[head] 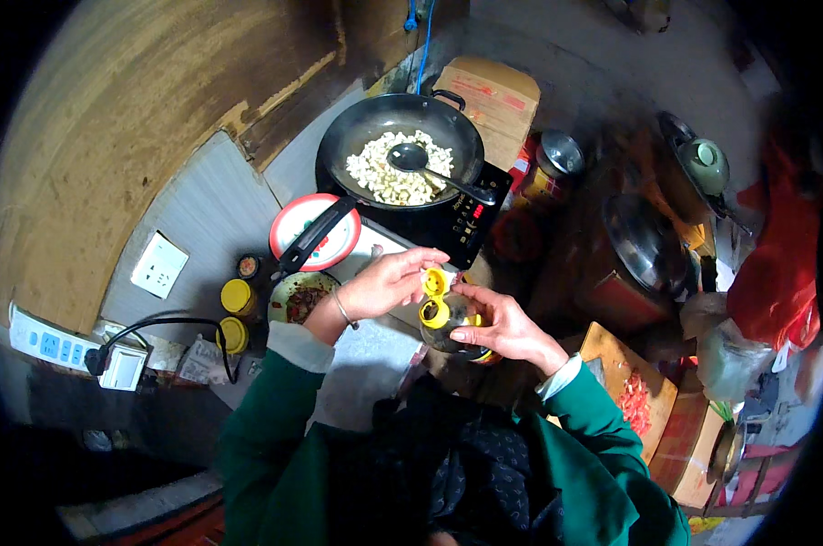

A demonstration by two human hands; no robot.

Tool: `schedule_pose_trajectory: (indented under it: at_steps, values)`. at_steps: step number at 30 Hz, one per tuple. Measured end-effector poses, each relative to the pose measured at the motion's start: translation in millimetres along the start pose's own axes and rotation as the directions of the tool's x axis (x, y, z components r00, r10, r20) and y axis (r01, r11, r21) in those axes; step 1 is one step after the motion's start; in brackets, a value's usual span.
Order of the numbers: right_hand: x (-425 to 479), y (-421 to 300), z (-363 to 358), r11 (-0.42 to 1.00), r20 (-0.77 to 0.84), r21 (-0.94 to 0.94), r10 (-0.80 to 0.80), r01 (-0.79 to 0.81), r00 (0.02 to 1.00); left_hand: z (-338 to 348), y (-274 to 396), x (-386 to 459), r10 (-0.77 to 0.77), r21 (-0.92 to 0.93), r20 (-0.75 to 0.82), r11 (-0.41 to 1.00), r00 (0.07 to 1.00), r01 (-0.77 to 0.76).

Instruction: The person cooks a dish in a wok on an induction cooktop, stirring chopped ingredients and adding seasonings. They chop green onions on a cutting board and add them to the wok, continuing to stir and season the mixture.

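Note:
My right hand (pixel 504 324) grips a dark bottle (pixel 441 338) with a yellow neck. Its yellow flip cap (pixel 435 281) is swung up, showing the pour opening. My left hand (pixel 384 283), fingers extended and a bangle on its wrist, is right beside the raised cap; whether a fingertip touches it I cannot tell. Beyond both hands, a black wok (pixel 343 143) on an induction cooktop (pixel 476 218) contains small pale cubes of food (pixel 384 174). A black ladle (pixel 445 179) rests in the wok, its bowl on the food.
The wok handle (pixel 319 232) overhangs a red-rimmed plate (pixel 283 228). Nearby are a bowl of dark red seasoning (pixel 306 304) and yellow-lidded jars (pixel 237 297). Chopped red food (pixel 635 403) lies on a cutting board (pixel 606 348) at right. A black cord (pixel 169 319) plugs into a power strip (pixel 56 345).

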State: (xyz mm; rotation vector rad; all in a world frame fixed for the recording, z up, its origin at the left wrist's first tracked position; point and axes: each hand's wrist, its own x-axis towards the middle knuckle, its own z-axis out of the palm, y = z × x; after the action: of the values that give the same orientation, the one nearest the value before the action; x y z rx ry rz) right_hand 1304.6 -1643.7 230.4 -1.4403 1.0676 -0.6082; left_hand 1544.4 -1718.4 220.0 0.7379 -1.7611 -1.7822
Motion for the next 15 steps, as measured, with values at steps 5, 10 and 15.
schedule_pose_trajectory:
  at_steps: [5,10,15]
  values:
    - [4,-12,-19,0.994,-0.091,0.079,-0.068,0.075,0.994,14,-6,11,0.062,-0.255,-0.224,0.959,0.972,-0.120]
    - [16,-43,-59,0.979,-0.247,0.079,-0.165,0.189,0.955,1,-23,-32,-0.021,-0.262,-0.494,0.957,0.869,-0.126]
    - [48,-69,-116,0.965,-0.312,-0.221,-0.204,0.138,0.928,-2,-51,-120,-0.194,-0.290,-0.659,0.957,0.726,-0.007]
